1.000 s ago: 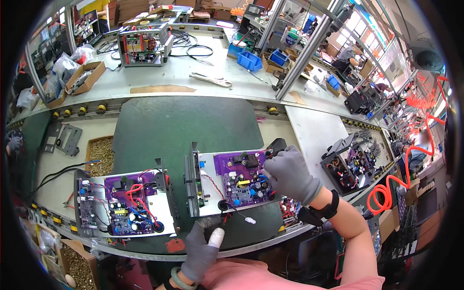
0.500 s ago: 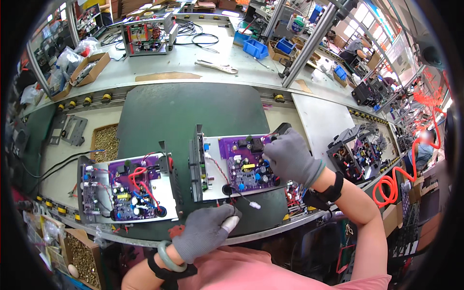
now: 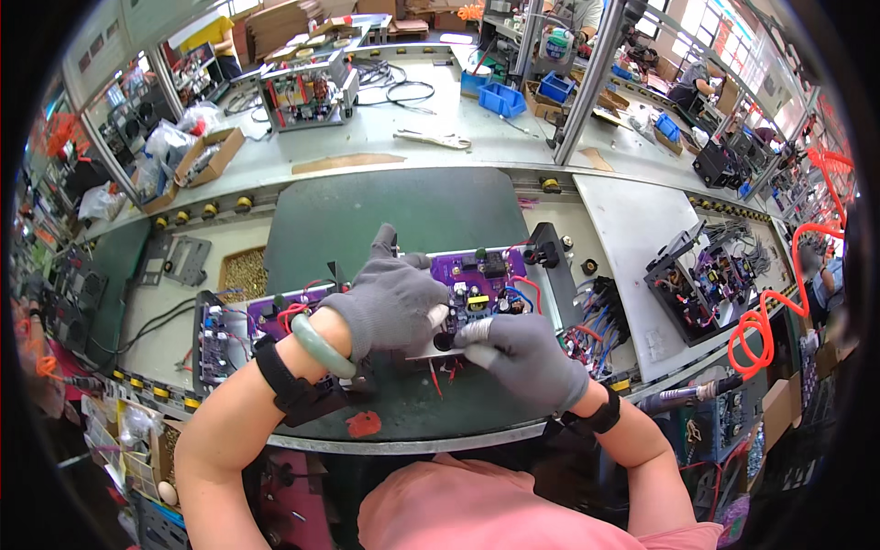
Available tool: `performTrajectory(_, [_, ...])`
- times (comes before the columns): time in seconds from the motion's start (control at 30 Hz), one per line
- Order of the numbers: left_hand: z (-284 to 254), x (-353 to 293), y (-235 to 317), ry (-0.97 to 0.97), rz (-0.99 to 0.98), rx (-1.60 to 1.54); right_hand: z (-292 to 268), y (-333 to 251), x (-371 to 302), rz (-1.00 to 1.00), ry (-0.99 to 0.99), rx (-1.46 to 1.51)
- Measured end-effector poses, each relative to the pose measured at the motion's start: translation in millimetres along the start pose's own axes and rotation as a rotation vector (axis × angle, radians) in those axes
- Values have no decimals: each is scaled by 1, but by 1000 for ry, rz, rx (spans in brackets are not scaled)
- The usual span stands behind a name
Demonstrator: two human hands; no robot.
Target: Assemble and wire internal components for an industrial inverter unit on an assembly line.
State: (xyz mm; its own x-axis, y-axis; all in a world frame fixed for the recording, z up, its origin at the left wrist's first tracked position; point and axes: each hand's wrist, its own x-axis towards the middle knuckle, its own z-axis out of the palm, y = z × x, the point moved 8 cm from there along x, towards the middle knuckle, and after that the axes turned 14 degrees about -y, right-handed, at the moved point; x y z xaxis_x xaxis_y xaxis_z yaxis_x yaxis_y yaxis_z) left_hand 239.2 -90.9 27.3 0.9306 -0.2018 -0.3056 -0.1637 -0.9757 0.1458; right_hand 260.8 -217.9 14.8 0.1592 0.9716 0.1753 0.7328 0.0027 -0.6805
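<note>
A metal chassis with a purple circuit board (image 3: 469, 268) sits in front of me. My left hand (image 3: 394, 298), in a grey glove, lies over its left side, index finger stretched out and thumb pointing at the board. The left hand hides most of that end panel. My right hand (image 3: 532, 362), also gloved, has thumb and fingers pinched at the near edge, beside a black ring (image 3: 444, 341). What the pinch holds is too small to make out. Red wires (image 3: 435, 378) hang below the near edge. A second chassis with a purple board (image 3: 263, 310) stands left, partly behind my left forearm.
A green mat (image 3: 394, 202) lies under both chassis. A third chassis (image 3: 701, 284) stands at the right near a coiled orange hose (image 3: 752, 344). Box of small brass-coloured parts (image 3: 242, 273) at left. Locking pliers (image 3: 433, 139) and blue bins (image 3: 501, 99) are on the far bench.
My left hand has risen from the near edge onto the chassis's left side. My right hand has come from the far right corner to the near edge. The view has shifted.
</note>
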Motion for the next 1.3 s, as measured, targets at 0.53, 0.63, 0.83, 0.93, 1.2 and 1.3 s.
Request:
performTrajectory(0.53, [-27, 10, -44, 454, -238, -249, -11, 5, 16, -20, 262, -55])
performTrajectory(0.63, [-15, 22, -53, 445, -236, -382, -4, -4, 32, -161, 192, -131])
performTrajectory(0.83, [-1, 24, -64, 506, -201, -678, 17, -4, 51, -87, 20, -486])
performTrajectory(0.93, [-2, 22, -60, 497, -186, -702, 24, -5, 48, -43, 20, -640])
performTrajectory(1.2, [-3, 22, -60, 550, -180, -717, 28, -2, 58, -167, -29, -622])
performTrajectory(1.3, [-3, 22, -61, 629, -155, -675, 50, 9, 66, -104, -273, -648])
